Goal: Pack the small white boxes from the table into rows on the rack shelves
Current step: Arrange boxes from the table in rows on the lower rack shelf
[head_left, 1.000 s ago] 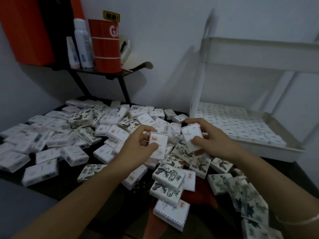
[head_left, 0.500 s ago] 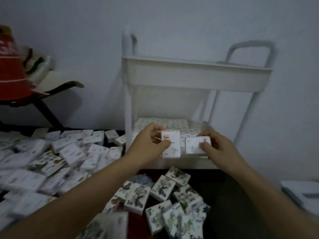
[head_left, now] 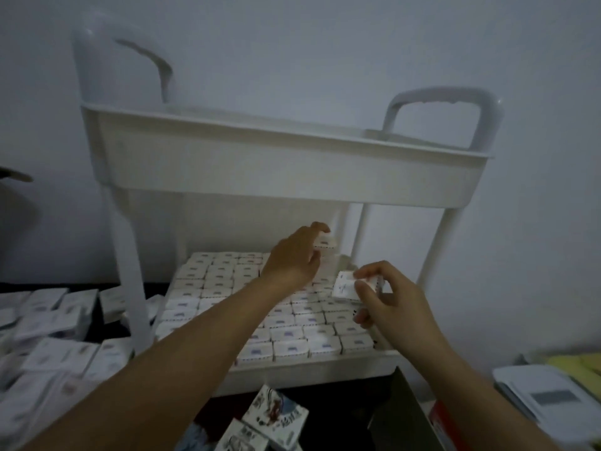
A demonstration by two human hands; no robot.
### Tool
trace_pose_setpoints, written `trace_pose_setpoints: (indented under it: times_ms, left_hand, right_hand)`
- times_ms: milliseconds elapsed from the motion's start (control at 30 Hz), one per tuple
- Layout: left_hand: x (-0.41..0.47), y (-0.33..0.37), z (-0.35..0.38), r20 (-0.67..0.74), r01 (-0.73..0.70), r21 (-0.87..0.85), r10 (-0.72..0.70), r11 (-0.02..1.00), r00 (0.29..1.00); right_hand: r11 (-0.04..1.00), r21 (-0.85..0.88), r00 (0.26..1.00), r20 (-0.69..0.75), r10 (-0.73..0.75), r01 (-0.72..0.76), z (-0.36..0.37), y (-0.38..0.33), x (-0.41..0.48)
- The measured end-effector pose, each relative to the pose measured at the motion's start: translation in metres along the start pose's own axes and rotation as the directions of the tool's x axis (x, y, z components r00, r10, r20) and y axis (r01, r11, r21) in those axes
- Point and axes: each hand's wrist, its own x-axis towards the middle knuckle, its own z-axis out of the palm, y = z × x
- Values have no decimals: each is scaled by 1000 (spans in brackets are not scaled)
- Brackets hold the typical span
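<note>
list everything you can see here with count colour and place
white plastic two-tier rack: one, white, in front of the wall
small white boxes packed in rows: many, white, lower rack shelf
loose small white boxes: many, white, dark table at left
patterned boxes: a few, white with dark prints, bottom centre
stack of papers: one, pale, lower right
left hand: one, holds the far white box at the shelf's back
right hand: one, pinches the near white box above the shelf's right side
</note>
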Motion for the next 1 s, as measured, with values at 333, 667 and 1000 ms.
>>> trace_pose_setpoints:
  times_ms: [333,667,1000]
  left_hand:
    - [29,-38,19,43,-134,-12,134,991,990]
    - [24,-53,23,267,-112,103,81,988,960]
    - [15,-45,18,259,-315,304,240,899,936]
  right_hand:
    - [995,78,967,-252,-35,57,43,7,86]
    - [829,-556,947,-292,-134,-54,44,31,146]
    - [587,-801,990,143,-5,119,69,39,169]
